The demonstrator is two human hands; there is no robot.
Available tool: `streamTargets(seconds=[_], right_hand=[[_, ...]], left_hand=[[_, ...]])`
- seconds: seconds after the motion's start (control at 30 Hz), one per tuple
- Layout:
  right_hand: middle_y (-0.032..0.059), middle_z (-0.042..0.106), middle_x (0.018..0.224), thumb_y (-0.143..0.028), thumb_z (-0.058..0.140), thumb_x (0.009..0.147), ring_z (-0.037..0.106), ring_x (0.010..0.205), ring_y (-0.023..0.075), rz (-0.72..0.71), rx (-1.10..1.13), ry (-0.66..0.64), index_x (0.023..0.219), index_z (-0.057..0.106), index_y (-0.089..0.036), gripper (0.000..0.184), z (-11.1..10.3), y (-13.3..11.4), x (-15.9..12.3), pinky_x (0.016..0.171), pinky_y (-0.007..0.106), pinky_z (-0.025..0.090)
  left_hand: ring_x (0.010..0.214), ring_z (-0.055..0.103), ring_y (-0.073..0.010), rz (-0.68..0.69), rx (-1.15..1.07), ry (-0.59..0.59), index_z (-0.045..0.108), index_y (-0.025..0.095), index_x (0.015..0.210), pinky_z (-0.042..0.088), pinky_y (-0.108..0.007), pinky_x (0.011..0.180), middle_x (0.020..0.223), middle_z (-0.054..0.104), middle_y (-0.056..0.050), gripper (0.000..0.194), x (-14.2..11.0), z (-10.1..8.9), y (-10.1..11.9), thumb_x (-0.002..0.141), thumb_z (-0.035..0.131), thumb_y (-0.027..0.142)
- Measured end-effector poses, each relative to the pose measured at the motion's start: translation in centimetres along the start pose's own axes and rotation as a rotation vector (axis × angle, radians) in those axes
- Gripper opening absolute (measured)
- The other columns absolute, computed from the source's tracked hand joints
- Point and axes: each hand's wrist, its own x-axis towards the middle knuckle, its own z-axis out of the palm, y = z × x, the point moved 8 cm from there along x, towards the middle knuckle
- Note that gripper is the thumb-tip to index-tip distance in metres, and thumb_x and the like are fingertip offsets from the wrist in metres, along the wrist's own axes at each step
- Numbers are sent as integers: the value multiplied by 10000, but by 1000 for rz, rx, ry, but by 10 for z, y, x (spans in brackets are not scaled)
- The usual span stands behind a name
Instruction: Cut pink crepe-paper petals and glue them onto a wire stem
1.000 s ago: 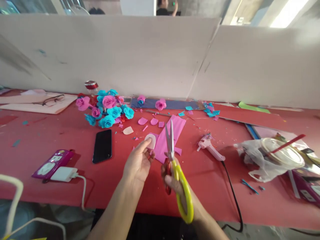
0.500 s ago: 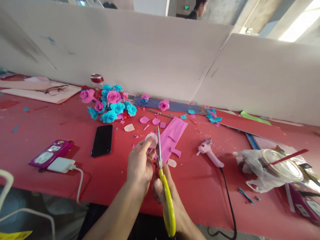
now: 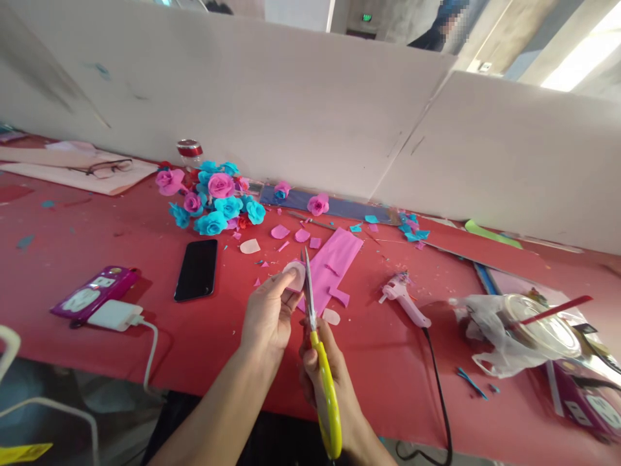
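Note:
My left hand [image 3: 269, 310] pinches a pale petal-shaped template [image 3: 295, 277] with pink paper at its edge. In my right hand [image 3: 323, 369] is a pair of scissors [image 3: 326, 388] with yellow handles, its blades pointing away from me along the template's right side. The blades look nearly closed. Under the blades lies a strip of pink crepe paper [image 3: 334, 259]. Another pale template [image 3: 331, 316] rests by the strip's near end, and one more [image 3: 250, 246] lies to the left. Cut pink petals [image 3: 280, 232] are scattered beyond my hands.
A bunch of blue and pink paper flowers [image 3: 213, 197] stands at the back left. A phone [image 3: 196, 270] and a purple power strip [image 3: 94, 298] lie left. On the right are a pink glue gun [image 3: 405, 301] with a black cord and a bagged cup [image 3: 538, 323] with a red straw.
The scissor blades have closed somewhat beside the template. Both hands stay in nearly the same place. In the background, a person has moved to the right.

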Motion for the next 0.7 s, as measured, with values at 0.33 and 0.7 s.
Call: streamTargets(seconds=[0.33, 0.7], right_hand=[[-124, 271, 521, -675, 493, 815, 211, 350, 30, 41, 16, -55, 1206, 403, -234, 596, 3, -3, -2, 309, 129, 194], [-86, 384, 599, -640, 482, 844, 265, 388, 26, -17, -102, -113, 1197, 448, -239, 536, -20, 3, -8, 340, 137, 242]], left_hand=[[679, 680, -119, -16, 2, -44, 691, 109, 766, 558, -219, 649, 758, 732, -47, 108, -2, 3, 5, 676, 687, 48], [709, 691, -137, -40, 111, -207, 692, 131, 730, 567, -238, 698, 750, 738, -43, 153, 9, 2, 11, 600, 766, 95]])
